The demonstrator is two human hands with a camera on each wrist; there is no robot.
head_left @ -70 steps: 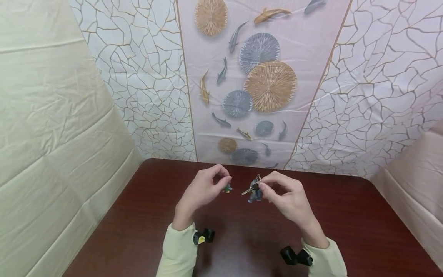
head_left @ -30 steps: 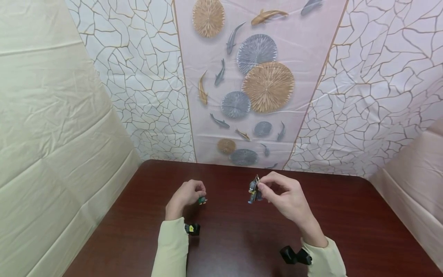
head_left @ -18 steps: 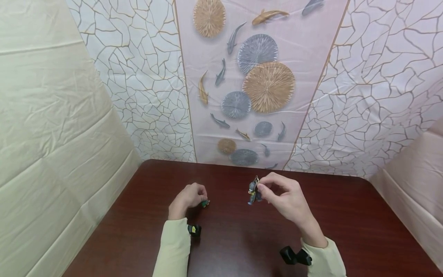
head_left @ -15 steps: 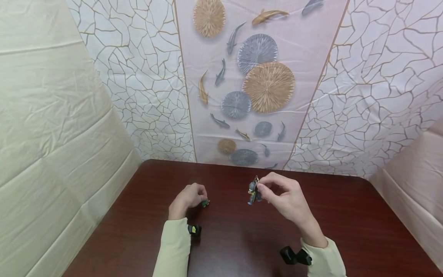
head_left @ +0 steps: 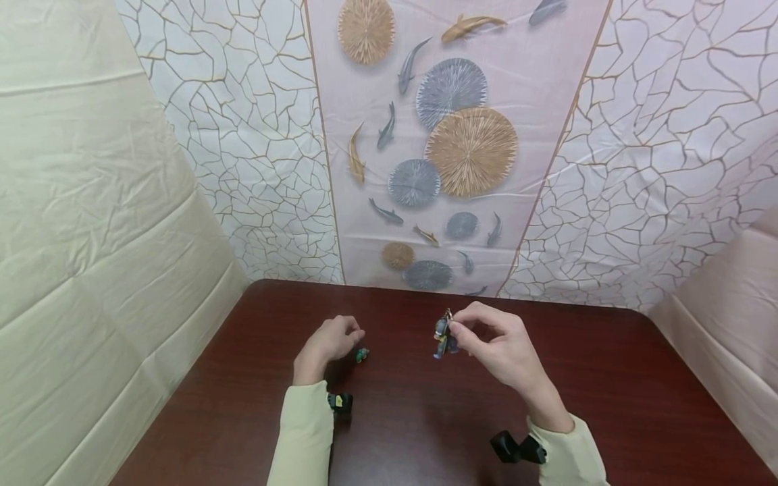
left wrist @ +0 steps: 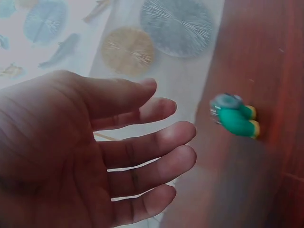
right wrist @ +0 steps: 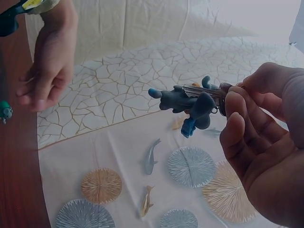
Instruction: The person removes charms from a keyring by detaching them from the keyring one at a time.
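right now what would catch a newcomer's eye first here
Likely the right hand, raised over the dark red table and pinching a bunch of keys with a blue-grey charm. Next, the small green figure lying on the table just beyond the left hand, whose relaxed fingers hold nothing.

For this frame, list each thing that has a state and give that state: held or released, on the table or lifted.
Left hand: open, fingers relaxed, holding nothing.
Green charm: lying on the table, just beyond the left fingers, untouched.
Right hand: raised above the table, fingers pinching the keychain.
Keychain: held in the air, blue figures hanging from it.
Table: bears the green charm.
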